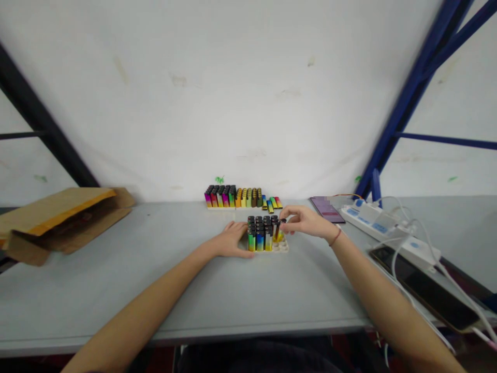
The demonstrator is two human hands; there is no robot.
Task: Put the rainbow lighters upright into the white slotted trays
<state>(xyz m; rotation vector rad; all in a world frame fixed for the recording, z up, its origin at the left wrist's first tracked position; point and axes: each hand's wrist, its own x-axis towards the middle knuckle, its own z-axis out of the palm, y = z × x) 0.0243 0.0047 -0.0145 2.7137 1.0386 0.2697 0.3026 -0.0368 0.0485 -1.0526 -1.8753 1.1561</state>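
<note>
A white tray point(286, 247) with round holes stands before me, holding several upright lighters point(260, 239) with black tops and green, blue and yellow bodies. My left hand point(230, 242) grips the tray's left end, thumb along the front and fingers behind. At the right end, my right hand point(305, 220) pinches the black top of a yellow lighter point(280, 234) between thumb and fingertips. That lighter is upright over the holes; whether its base is seated is hard to see. Some holes at the front right corner hold nothing.
By the wall stand a tray of pink-to-green lighters point(219, 198) and one of yellow and brown lighters point(248, 198); several loose lighters point(271, 204) lie beside them. An open cardboard box point(70, 212) sits left. Right are a purple phone point(327, 210), power strips point(388, 228), cables and a dark phone point(423, 287).
</note>
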